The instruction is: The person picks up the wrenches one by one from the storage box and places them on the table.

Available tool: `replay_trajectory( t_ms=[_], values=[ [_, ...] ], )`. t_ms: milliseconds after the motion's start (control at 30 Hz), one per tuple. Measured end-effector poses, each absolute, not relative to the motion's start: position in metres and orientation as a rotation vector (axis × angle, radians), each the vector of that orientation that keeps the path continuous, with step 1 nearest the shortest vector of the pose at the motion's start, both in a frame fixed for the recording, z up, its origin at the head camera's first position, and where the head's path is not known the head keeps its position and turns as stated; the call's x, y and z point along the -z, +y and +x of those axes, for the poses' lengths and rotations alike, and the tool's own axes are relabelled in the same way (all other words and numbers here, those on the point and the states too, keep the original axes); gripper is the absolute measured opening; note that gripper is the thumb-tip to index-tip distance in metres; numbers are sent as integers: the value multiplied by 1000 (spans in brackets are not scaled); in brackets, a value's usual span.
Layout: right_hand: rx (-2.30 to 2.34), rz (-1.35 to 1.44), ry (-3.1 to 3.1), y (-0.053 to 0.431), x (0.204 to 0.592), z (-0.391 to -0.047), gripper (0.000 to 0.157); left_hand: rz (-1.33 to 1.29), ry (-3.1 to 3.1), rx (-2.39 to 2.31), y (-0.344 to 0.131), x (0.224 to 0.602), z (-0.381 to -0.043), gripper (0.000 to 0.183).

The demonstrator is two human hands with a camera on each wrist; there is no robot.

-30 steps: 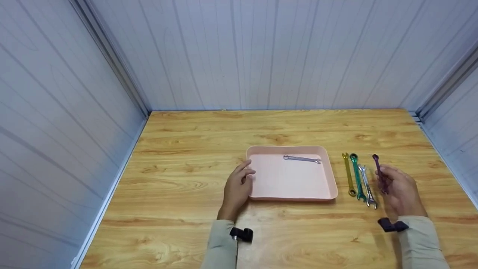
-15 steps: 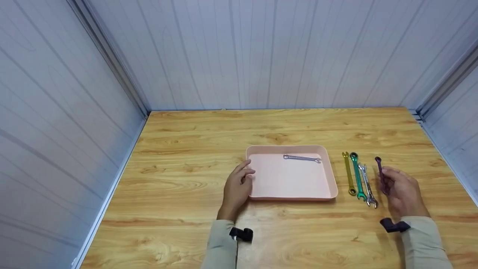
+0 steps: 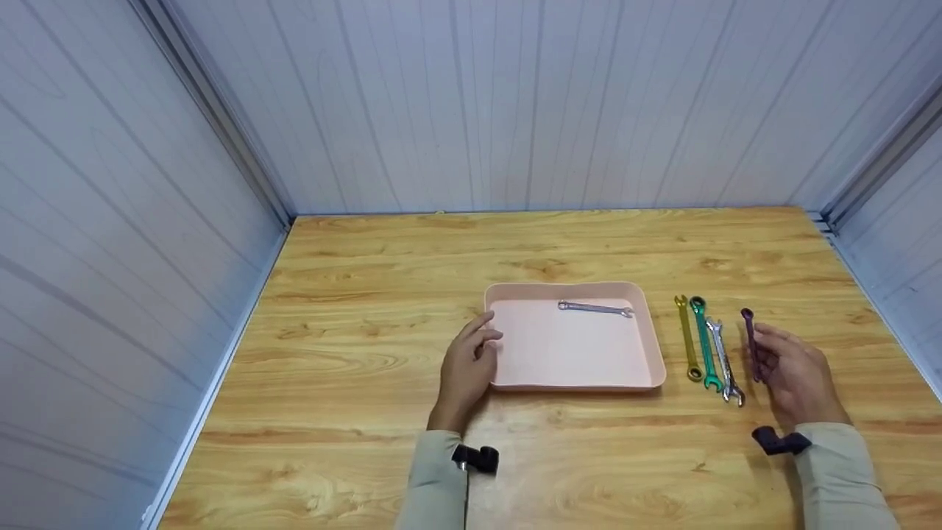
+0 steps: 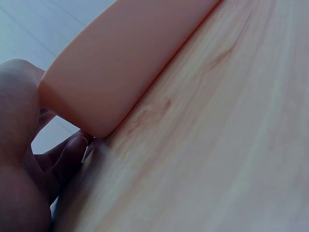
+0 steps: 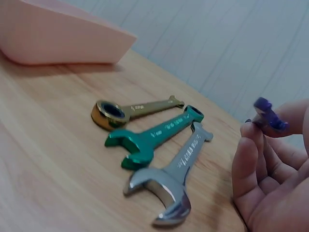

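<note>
In the head view my left hand [image 3: 465,372] holds the left side of a shallow pink tray [image 3: 657,346], fingertips just over its rim. The left wrist view shows more fingers [image 4: 72,152] against the tray's base corner. A silver wrench [image 3: 595,308] lies inside near the far wall. My right hand [image 3: 798,375] pinches a small purple wrench [image 3: 751,342], held upright-pointing away, right of the others. Beside the tray lie a yellow wrench [image 3: 688,340], a green wrench [image 3: 704,342] and a shiny silver wrench [image 3: 723,361]. The right wrist view shows one end of the purple wrench [image 5: 269,116] above the fingers.
The wood-grain table [image 3: 353,397] meets white panelled walls [image 3: 500,103] at the back and both sides. Black wrist camera mounts [image 3: 780,442] sit at both cuffs. The three loose wrenches lie close together between the tray and my right hand.
My right hand has shifted slightly to the right with the purple wrench, away from the loose wrenches. The left hand and the tray hold their place.
</note>
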State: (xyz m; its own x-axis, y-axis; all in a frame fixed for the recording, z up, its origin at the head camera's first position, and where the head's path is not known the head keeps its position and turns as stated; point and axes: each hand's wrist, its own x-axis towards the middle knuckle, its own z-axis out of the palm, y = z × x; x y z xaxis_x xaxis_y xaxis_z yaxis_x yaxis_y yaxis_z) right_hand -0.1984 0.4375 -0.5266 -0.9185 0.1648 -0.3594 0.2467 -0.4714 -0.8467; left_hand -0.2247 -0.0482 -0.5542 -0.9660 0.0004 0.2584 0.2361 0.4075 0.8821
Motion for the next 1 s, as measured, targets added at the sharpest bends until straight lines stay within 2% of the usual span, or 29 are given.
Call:
replay_trajectory(
  t_ms=[433, 700, 1000],
  values=[
    [2400, 383, 1794, 447, 538, -202, 29, -222, -2462, 1535, -48, 555, -226, 24],
    [2094, 505, 2068, 454, 530, -209, 12, -194, -2468, 1553, -47, 554, -224, 23],
    [1970, 514, 2173, 456, 532, -212, 17, -179, -2468, 1591, -45, 554, -222, 22]
  ],
)
